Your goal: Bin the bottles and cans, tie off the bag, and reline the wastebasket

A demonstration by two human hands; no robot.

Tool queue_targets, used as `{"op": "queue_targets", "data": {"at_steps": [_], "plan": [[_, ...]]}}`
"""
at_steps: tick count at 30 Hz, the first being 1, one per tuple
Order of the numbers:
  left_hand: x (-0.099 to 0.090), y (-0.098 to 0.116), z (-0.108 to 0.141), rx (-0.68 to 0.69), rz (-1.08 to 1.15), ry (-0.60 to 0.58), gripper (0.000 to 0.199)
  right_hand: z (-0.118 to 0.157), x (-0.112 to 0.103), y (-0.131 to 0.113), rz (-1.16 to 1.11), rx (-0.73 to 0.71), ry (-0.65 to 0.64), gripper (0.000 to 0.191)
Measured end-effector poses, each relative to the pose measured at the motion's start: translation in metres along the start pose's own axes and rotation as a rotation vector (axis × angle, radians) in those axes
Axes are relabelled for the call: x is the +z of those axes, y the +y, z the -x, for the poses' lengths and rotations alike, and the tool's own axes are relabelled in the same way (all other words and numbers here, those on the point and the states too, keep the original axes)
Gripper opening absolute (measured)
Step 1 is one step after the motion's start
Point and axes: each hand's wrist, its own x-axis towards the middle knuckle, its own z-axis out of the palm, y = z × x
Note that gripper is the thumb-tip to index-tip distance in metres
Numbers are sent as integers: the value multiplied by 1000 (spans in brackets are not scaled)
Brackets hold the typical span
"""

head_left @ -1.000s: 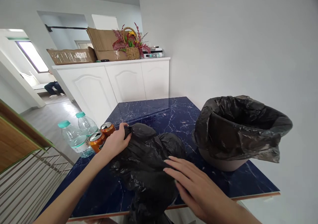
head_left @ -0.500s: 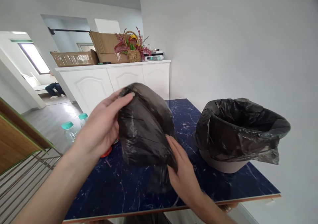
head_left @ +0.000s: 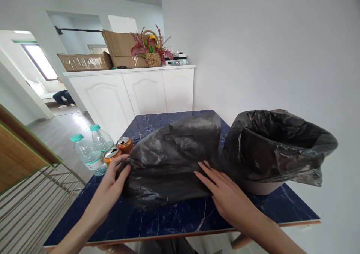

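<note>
A black plastic bag (head_left: 174, 149) lies spread across the middle of the dark blue marbled table (head_left: 135, 227), its outline partly blurred. My left hand (head_left: 111, 186) pinches the bag's left end between thumb and fingers, close to two orange cans (head_left: 124, 144). On the bag's right part rests my right hand (head_left: 225, 194), palm down with the fingers spread. To the right stands a bin (head_left: 260, 187) lined with another black bag (head_left: 270, 156), which is folded over its rim.
Two clear bottles with teal caps (head_left: 90, 154) stand at the table's left edge, beside a metal rack (head_left: 42, 197). Behind is a white cabinet (head_left: 107, 96) with cardboard boxes (head_left: 84, 62) and a flower basket (head_left: 153, 59). A seated person (head_left: 63, 97) is far left.
The bag has come down from above the table and is stretched wider. My left hand has moved down and left, and my right hand has opened flat on the bag. The cans now show.
</note>
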Motion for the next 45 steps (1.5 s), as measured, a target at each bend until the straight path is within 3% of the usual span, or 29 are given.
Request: {"op": "queue_targets", "data": {"at_steps": [2,3,7,9,11,15,18,21,25,30,35,37,39,41,45], "plan": [[-1,-31,8,16,-161,-107,57,13,5,3,-60,1,-136,104],[-1,-41,12,67,-246,-102,59,17,0,1,-103,-13,-181,105],[-4,-51,29,416,-531,-25,49,10,-47,-29,-287,-113,-258,80],[-3,-46,33,549,-597,-167,41,-4,-68,-48,-390,-179,-261,75],[0,-44,33,605,-639,-354,42,-20,-75,-64,-461,-217,-261,71],[15,-57,23,623,-727,-514,61,-60,-48,-80,-427,-156,-229,61],[29,-75,13,619,-776,-554,73,-90,-9,-79,-334,-39,-289,71],[35,-94,7,583,-827,-558,85,-102,28,-65,-226,26,-364,83],[27,-111,4,568,-879,-519,92,-85,60,-33,-182,51,-323,83],[11,-118,6,603,-864,-497,92,-59,70,8,-160,88,-241,74],[6,-114,12,583,-848,-479,84,-41,38,2,-244,120,-271,74],[3,-109,16,623,-823,-469,75,-28,18,-8,-333,-15,-307,75],[-3,-104,23,692,-793,-475,68,-13,2,-16,-422,-184,-409,94],[-10,-99,30,745,-776,-510,68,2,-5,-15,-455,-251,-495,109],[-22,-92,43,769,-745,-573,85,26,1,3,-439,-214,-497,88]]}}
